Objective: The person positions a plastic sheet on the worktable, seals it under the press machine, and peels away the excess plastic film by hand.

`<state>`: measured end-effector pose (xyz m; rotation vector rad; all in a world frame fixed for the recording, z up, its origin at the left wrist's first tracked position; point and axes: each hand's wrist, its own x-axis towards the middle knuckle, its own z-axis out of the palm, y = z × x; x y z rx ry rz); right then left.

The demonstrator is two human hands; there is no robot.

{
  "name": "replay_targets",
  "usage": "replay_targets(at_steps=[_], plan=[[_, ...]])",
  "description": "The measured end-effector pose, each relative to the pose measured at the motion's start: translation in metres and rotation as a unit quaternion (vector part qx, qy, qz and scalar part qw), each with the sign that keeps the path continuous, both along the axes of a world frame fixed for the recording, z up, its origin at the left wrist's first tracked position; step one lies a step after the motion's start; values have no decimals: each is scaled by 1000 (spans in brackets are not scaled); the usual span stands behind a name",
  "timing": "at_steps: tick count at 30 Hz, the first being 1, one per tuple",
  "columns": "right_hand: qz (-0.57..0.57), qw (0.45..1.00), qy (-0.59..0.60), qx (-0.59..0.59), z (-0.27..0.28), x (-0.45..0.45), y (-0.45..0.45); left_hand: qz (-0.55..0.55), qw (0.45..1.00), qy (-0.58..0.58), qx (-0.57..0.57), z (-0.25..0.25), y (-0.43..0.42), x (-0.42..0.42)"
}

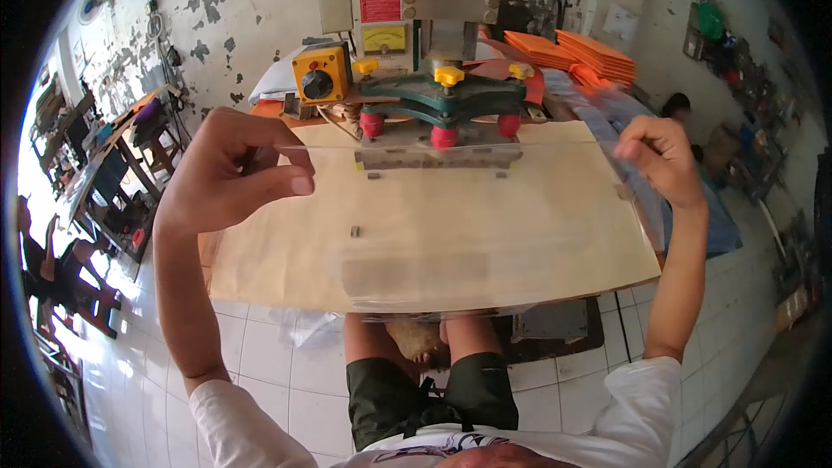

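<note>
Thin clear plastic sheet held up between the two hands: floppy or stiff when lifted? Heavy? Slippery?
Probably floppy: the thin transparent plastic sheet looks like film, and its nearly straight top edge may come from tension between the bare left hand and bare right hand. Likely light for its size, being so thin. Possibly slippery, given the smooth sheen.

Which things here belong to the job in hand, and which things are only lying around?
Likely in the job:
clear plastic sheet, held by left hand and right hand
tan sheet below it
press head with green frame, behind

Likely just lying about:
orange stack, back right
white sheets, back left
bluish material, right of tan sheet
</note>
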<state>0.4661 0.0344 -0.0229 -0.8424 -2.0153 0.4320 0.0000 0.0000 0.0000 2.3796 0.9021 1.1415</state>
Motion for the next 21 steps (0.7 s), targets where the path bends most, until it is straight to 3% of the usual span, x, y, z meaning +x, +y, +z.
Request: replay_targets(at_steps=[2,3,5,6,7,8,9,10,11,12,14,15,17,21], plan=[[6,998,-60,15,-6,-3,10,166,977,131,12,6,4,1],[1,997,-68,20,2,4,-5,162,979,123,17,5,-2,7],[-49,992,-112,43,7,-1,-24,46,991,85,-97,2,-7,2],[-48,992,-111,47,9,0,-30,-48,994,40,-88,1,-16,0],[31,996,-85,-21,11,4,-35,-47,994,41,-89,2,-20,0],[109,989,-54,-85,9,5,-38,25,993,65,-97,4,-22,1],[109,989,-50,-86,6,3,-34,97,986,86,-105,6,-25,2],[36,997,-67,-23,2,0,-27,152,980,105,-73,10,-29,10],[-38,995,-85,39,0,-1,-23,152,980,105,-75,8,-30,7],[-37,995,-86,38,2,1,-31,73,991,73,-86,5,-31,1],[74,992,-74,-75,12,8,-49,-45,997,17,-58,1,-35,-1],[73,992,-72,-76,11,9,-49,-47,997,19,-59,3,-35,-1],[40,994,-60,-85,10,13,-50,129,977,69,-157,2,-36,-3],[27,992,-71,-105,-1,18,-60,109,981,69,-143,-16,-43,1]])
